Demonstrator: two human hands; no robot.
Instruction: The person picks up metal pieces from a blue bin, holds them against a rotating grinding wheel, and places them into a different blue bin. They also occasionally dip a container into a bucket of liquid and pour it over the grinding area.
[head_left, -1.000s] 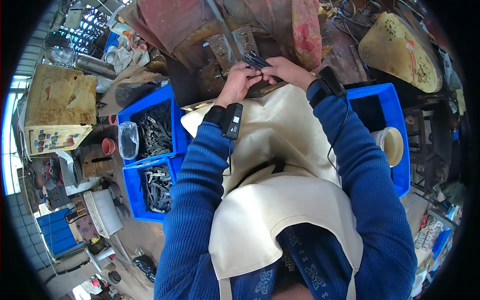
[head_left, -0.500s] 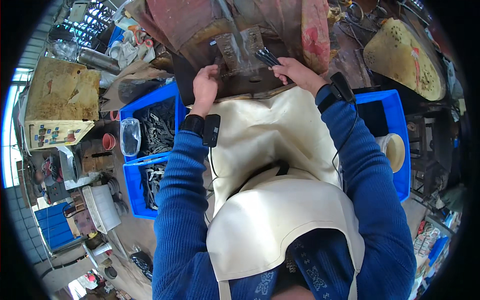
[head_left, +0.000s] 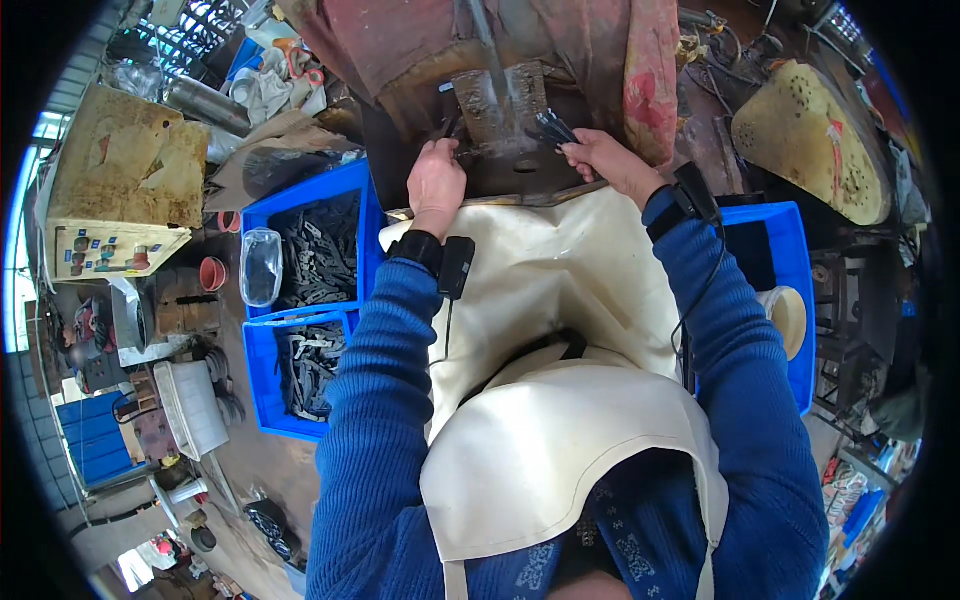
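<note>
My right hand (head_left: 612, 163) is closed round the near end of a bundle of slim, dark metal pieces (head_left: 556, 128), whose far ends fan out slightly. To the left, my left hand (head_left: 437, 182) has its fingers curled in at the edge of the dark work surface (head_left: 525, 186). Something dark and thin shows by its fingertips, too unclear to name. Between and beyond both hands, a stream of water (head_left: 487, 45) runs onto a rough, wet block (head_left: 468, 100). A dark oval hole lies just this side of the block.
Reddish stained cloth (head_left: 652, 90) hangs around the water. Blue bins (head_left: 262, 375) at my left hold many dark metal pieces and a clear plastic tub (head_left: 262, 268). A blue bin (head_left: 806, 300) at my right holds a cream container (head_left: 788, 322). A cream apron (head_left: 540, 250) covers my lap.
My left hand has shifted a little to the right, nearer the block, with its fingers more curled. My right hand still grips the bundle. The whole view has shifted slightly.
</note>
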